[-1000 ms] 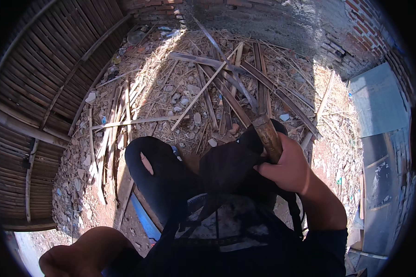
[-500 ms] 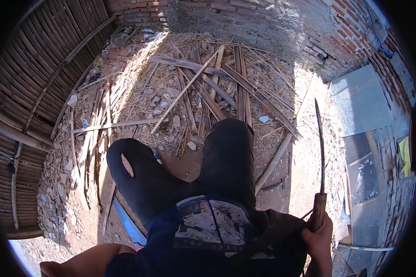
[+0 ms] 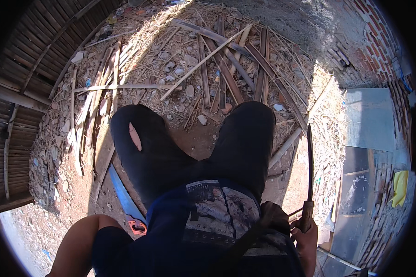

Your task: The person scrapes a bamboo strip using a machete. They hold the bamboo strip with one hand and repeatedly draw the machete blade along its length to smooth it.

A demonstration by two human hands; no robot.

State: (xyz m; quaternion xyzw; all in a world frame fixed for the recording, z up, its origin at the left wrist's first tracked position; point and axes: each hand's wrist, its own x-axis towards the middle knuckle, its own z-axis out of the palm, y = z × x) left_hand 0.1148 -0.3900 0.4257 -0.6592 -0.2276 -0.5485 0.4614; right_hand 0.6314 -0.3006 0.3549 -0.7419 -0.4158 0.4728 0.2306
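Underfoot, dirt ground (image 3: 309, 171) with bamboo strips (image 3: 226, 74).

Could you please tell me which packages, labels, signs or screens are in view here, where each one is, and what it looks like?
No packages, signs or screens show.
Shirt print: on the person's dark blue shirt, low centre; a rectangular grey-and-white picture, too blurred to read.
Yellow cloth or bag: on the bricks at far right; crumpled, plain yellow, which of the two I cannot tell.
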